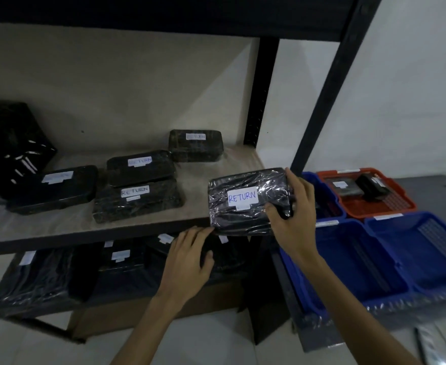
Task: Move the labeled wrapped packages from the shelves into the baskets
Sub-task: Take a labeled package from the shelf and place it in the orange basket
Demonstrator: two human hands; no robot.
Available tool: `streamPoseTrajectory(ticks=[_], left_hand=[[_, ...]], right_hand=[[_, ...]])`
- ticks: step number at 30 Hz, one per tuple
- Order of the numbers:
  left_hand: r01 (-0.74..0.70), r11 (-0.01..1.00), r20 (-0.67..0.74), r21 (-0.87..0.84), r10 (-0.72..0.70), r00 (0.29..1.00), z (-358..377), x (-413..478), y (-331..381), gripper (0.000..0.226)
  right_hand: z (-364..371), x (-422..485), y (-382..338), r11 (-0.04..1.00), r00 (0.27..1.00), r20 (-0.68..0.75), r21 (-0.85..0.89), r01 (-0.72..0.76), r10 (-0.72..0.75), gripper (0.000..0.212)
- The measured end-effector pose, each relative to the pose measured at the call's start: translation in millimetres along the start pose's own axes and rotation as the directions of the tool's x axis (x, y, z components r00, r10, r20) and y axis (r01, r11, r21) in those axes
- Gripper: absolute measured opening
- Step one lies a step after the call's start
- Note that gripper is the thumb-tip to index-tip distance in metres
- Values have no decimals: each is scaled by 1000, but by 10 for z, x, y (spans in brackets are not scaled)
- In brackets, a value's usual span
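Note:
A black plastic-wrapped package [245, 200] with a white "RETURN" label is held at the right front edge of the shelf [143, 227]. My right hand [294, 206] grips its right end. My left hand [190, 255] is below the package's lower left corner, fingers spread, fingertips touching or close to it. Several more labelled black packages [137, 191] lie further left on the same shelf. To the right stand an orange basket [390, 206] holding wrapped packages and blue baskets [369, 262].
A black upright post [329, 83] of the rack rises between the shelf and the baskets. The lower shelf holds more wrapped packages [43, 277]. A large dark bundle [6, 143] sits at the far left. The baskets rest on a grey table [437, 181].

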State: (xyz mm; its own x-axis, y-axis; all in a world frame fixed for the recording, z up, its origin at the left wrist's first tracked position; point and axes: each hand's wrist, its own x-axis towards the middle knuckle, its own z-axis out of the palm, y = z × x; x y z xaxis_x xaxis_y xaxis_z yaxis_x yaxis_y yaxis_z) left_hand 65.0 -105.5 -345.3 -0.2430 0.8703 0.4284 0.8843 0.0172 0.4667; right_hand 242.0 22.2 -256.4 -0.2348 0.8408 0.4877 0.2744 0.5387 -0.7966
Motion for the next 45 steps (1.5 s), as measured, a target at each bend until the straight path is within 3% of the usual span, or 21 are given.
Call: streamPoseTrajectory(ticks=[9,20,28,37,45], left_hand=[[10,999,40,-46,-8,999,375,42,539,49],[20,993,146,-119,-2,989,1498,429,1595,48],[-3,989,191,-148,32,981,2260,872,2267,53],[29,988,248,-149,9,969,3079,1639,2462,44],[120,983,433,-139,-49,900,4019,2346,2523,51]], right_hand=[[-865,-26,372,988,988,-48,58,-146,149,69],[-2305,316,1343,965,965,-77,94,-245,252,65],[-3135,755,2011,956,946,-142,27,-291,292,62],[-3512,1464,2851,920,906,-182,-22,-391,381,59],[-3537,2014,3631,856,856,-93,-57,-514,508,60]])
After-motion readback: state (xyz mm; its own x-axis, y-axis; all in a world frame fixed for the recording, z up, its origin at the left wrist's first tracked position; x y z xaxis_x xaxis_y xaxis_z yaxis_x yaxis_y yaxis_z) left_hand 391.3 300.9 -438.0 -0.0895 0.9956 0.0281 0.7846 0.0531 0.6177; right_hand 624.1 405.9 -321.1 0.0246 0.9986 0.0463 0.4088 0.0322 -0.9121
